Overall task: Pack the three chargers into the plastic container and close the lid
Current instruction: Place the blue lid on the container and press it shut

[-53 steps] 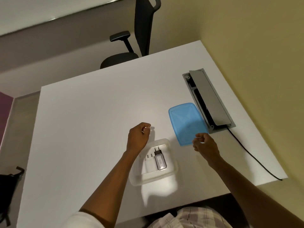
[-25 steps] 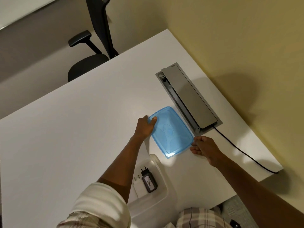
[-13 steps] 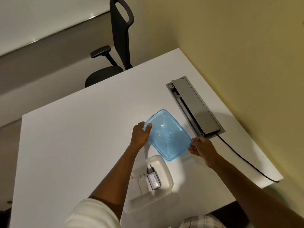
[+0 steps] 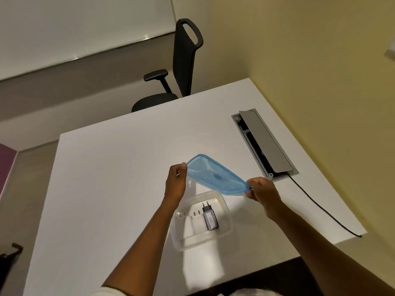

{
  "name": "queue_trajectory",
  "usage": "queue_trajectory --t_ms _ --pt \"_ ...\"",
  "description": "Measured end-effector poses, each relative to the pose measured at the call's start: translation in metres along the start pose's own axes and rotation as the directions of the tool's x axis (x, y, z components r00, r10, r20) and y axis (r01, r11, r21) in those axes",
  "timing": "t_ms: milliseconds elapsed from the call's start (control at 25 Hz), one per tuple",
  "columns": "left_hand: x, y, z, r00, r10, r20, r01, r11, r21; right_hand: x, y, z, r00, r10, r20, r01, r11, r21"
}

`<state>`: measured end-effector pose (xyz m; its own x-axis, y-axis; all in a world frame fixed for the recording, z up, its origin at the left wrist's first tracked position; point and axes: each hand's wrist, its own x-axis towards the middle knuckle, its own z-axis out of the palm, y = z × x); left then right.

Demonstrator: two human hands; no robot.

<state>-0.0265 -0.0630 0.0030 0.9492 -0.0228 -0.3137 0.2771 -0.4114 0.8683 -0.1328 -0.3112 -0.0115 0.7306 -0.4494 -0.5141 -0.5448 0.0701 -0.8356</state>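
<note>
Lid (image 4: 214, 175) between both hands, aloft

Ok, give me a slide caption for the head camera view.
Both hands, left hand and right hand, hold the blue lid above the clear container with chargers inside.

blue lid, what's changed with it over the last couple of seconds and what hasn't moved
The blue lid lay flat on the white table with neither hand on it. The left hand and right hand then took hold of opposite ends and lifted it; it is now held tilted in the air just beyond the clear container. The container and the chargers inside kept their places.
</note>
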Motion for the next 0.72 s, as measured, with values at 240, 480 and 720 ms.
queue_trajectory --t_ms 240,480,720 --pt "-0.046 -0.032 -0.024 0.998 -0.064 -0.006 0.061 0.977 -0.202 -0.043 0.024 0.014 0.985 -0.171 -0.032 0.165 0.977 -0.138" --pt "-0.088 -0.058 -0.045 0.995 -0.092 0.048 0.101 0.959 -0.266 -0.085 0.048 0.037 0.951 -0.308 -0.012 0.296 0.922 -0.251" --pt "-0.107 -0.090 -0.049 0.995 -0.079 0.062 0.086 0.991 -0.103 -0.100 0.075 0.063 0.941 -0.334 0.058 0.332 0.871 -0.362"
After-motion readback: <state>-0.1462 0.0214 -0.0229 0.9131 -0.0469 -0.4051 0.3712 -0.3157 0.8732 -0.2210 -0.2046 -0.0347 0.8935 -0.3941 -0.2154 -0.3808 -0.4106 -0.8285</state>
